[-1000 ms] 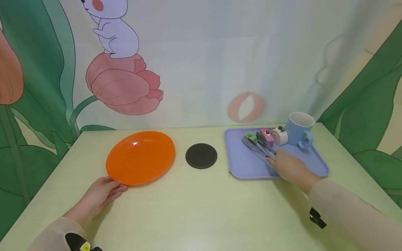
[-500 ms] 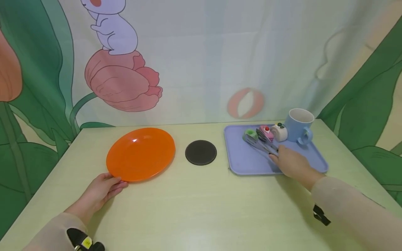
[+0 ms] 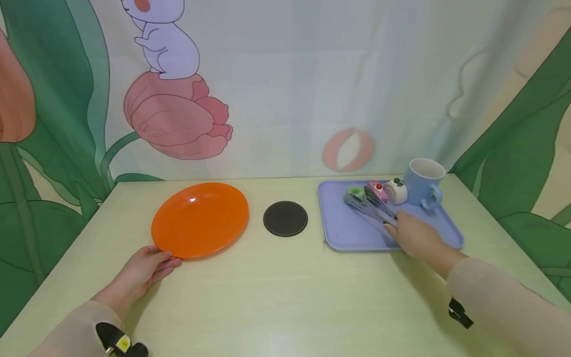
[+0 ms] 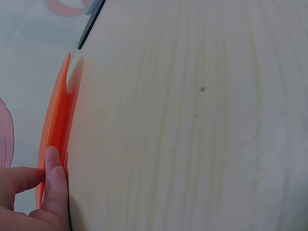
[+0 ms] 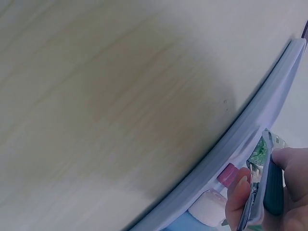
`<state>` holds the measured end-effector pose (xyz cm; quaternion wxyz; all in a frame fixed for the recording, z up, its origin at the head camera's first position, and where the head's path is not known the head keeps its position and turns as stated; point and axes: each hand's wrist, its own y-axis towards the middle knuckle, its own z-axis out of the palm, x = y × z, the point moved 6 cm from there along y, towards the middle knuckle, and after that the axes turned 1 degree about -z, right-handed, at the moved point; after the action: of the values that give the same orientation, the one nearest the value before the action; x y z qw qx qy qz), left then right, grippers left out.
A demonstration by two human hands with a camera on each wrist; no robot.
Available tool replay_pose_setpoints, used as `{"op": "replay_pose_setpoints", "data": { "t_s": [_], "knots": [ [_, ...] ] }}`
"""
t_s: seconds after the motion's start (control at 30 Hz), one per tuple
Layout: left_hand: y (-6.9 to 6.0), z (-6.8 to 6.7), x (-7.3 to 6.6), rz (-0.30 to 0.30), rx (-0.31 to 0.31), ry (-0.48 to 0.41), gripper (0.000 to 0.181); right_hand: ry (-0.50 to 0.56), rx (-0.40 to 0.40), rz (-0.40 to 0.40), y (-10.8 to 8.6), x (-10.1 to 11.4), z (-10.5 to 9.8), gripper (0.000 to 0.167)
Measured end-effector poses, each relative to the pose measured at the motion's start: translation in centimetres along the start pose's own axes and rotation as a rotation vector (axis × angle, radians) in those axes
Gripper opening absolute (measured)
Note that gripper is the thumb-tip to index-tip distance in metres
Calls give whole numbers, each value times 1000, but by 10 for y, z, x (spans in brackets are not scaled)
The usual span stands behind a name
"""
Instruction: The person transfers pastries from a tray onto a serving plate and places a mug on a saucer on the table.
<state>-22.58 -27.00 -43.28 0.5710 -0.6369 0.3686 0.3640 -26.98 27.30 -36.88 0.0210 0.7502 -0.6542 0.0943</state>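
Note:
My left hand [image 3: 142, 275] pinches the near-left rim of an orange plate [image 3: 200, 220], thumb above and fingers beneath. In the left wrist view the plate [image 4: 58, 120] is seen edge-on. Over the lilac tray [image 3: 357, 235], my right hand [image 3: 419, 235] grips metal tongs [image 3: 379, 213]. The tong tips lie at a small green round piece [image 3: 356, 193], one in front and one to its right; whether they touch it I cannot tell. Beside them are a pink toy cake [image 3: 377, 189] with a red top and a white toy cake roll [image 3: 396, 192].
At the tray's back right stands a light blue mug [image 3: 424, 183], its handle facing forward. A black round coaster [image 3: 285, 218] lies between plate and tray. A printed curtain [image 3: 267, 89] hangs behind the table [image 3: 276, 297].
My right hand and the tongs have shifted slightly to the right over the tray. My left hand keeps its hold on the plate. The head view has tilted a little.

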Motion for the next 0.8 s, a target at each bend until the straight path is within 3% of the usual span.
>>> {"op": "replay_pose_setpoints", "data": {
  "t_s": [0.8],
  "knots": [
    [-1, 1, -1, -11, 2, -6, 56, -16, -11, 3, -6, 1, -5, 44]
  ]
}}
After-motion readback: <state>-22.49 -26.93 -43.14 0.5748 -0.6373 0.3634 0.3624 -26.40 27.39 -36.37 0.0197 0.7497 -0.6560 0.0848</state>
